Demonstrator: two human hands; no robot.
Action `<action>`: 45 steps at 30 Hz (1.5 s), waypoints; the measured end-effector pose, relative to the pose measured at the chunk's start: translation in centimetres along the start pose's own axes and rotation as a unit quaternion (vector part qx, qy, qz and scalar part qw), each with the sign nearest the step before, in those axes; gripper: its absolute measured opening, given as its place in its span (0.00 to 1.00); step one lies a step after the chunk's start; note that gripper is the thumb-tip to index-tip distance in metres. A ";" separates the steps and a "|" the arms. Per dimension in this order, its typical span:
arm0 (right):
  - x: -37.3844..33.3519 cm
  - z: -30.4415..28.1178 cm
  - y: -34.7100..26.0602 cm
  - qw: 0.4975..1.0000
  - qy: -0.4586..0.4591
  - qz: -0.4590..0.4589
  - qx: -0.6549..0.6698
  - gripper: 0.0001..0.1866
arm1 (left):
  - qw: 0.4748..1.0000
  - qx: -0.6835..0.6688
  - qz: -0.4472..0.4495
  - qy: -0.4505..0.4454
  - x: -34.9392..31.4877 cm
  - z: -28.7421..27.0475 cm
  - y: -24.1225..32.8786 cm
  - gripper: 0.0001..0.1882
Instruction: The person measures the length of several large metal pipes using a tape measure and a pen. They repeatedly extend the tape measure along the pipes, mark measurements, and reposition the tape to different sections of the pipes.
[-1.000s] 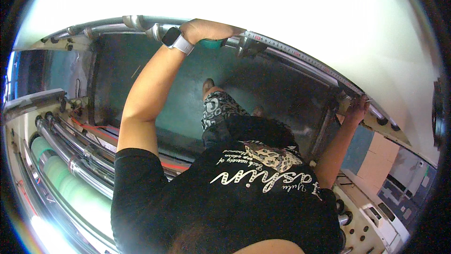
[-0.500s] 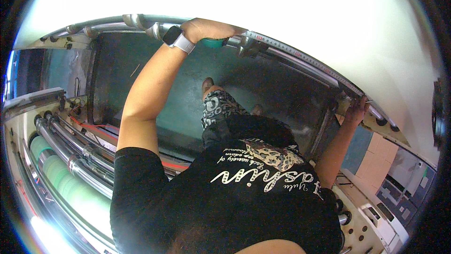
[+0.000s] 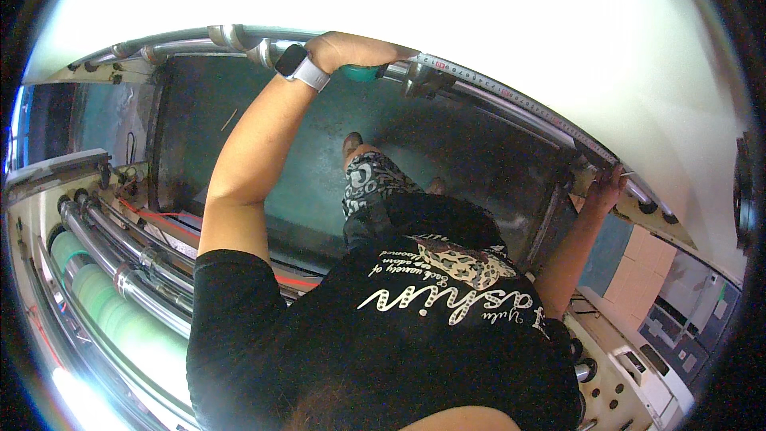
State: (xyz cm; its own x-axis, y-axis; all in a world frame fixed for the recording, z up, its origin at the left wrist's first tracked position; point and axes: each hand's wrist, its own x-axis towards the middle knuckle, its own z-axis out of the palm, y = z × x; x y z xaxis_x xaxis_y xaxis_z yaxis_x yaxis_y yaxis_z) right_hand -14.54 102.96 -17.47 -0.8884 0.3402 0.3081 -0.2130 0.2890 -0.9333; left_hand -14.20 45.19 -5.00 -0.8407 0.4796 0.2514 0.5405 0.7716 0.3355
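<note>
My left hand is wrapped round a tape measure with a green case, which shows below the palm. A grey-strapped watch is on that wrist. From this hand the pale tape blade runs out to the right, along a metal bar and the lower edge of a large white sheet. At the blade's far right end, my right hand is closed on it with the fingers bent at the edge. The fingertips of both hands are partly hidden.
Metal rods with collars run along the sheet's edge. At lower left are steel rollers and a green roller in a machine frame. A red-orange cord lies beside it. Below me is a dark green floor; brown panels stand at right.
</note>
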 end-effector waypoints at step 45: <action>-1.4 4.2 0.6 0.998 0.054 0.010 -0.019 0.15 | 0.994 -0.018 -0.012 0.104 -0.9 -0.4 -2.7 0.13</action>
State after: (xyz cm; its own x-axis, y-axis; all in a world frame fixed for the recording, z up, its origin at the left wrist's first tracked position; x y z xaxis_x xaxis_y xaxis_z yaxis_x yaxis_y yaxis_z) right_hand -15.13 98.88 -19.21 -0.8435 0.4395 0.3088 -0.1776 0.3144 -0.9325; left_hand -14.84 42.48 -5.73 -0.8301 0.3618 0.4242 0.5248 0.7639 0.3755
